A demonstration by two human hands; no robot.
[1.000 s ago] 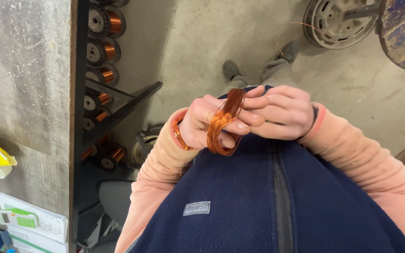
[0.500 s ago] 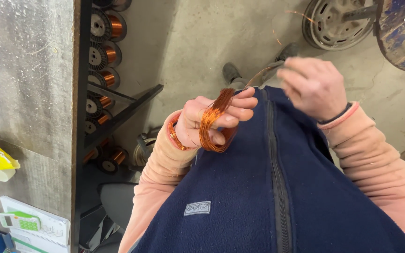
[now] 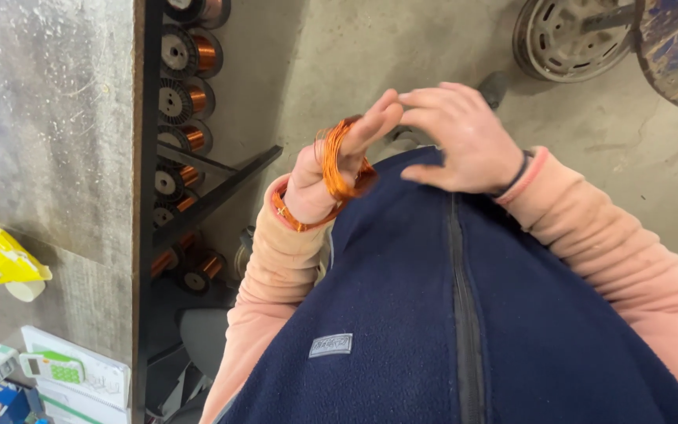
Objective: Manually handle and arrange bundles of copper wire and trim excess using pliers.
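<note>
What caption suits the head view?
Copper wire coil looped around the open left hand, right hand beside it.

both hands (image 3: 402,149) raised, fingers seemingly meeting

Black rack (image 3: 151,196) with copper-wire spools (image 3: 186,53).

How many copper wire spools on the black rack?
8 visible, stacked down the rack: spools at and. The frame may hide more.
</note>
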